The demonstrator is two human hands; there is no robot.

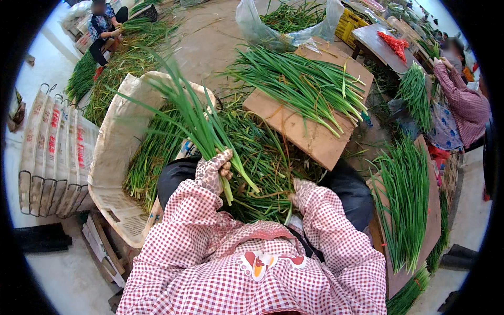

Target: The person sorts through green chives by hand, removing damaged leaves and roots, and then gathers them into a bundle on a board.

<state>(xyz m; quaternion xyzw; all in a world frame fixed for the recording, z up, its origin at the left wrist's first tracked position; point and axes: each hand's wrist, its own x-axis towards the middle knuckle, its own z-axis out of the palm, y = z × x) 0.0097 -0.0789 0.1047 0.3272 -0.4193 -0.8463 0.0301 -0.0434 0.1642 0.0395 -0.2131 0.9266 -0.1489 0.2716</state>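
Note:
My left hand (212, 170), in a spotted glove, is closed around a small bunch of green garlic stalks (197, 126). Their long leaves point up and away, slightly blurred, and the pale stem ends hang below the fist. To its right, my right hand (304, 190) is low over the pile between my knees, fingers pinched at thin withered leaves (275, 195). Its fingertips are partly hidden. Loose green leaves (257, 152) heap up under both hands. Beyond them a brown board (310, 149) carries a spread of laid-out stalks (299, 84).
At left stands a pale plastic basket (113, 131) with more stalks, beside stacked white crates (55, 152). Another board (433, 220) at right holds a long bunch (401, 205). A clear plastic bag (252, 26) lies ahead. Two co-workers (102, 26) (462, 100) sit at the far left and right.

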